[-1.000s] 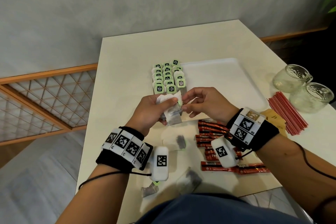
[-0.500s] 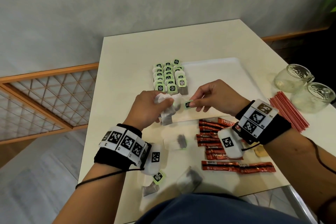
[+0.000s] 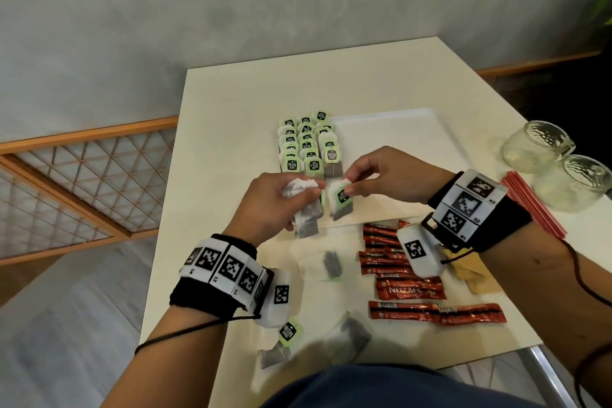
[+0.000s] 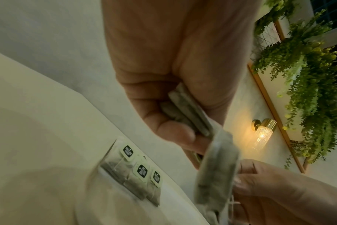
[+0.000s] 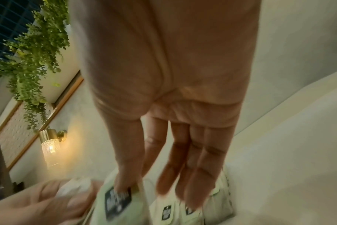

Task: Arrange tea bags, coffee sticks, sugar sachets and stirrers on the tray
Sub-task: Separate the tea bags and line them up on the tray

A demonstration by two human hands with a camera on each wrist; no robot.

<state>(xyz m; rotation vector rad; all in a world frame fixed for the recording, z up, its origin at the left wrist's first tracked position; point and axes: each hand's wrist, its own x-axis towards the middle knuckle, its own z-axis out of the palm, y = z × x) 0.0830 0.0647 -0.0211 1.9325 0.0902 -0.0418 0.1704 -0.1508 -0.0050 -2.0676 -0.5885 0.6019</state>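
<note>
Tea bags (image 3: 306, 142) on tray (image 3: 397, 139) left end — coffee sticks (image 3: 407, 288) before tray.

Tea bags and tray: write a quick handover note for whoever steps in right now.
Left hand: grips a bunch of tea bags.
Right hand: pinches one tea bag over the tray's near edge.
Done: three rows of tea bags on the tray, left side.
Left: loose tea bags, coffee sticks, brown sachets and red stirrers, all on the table.
</note>
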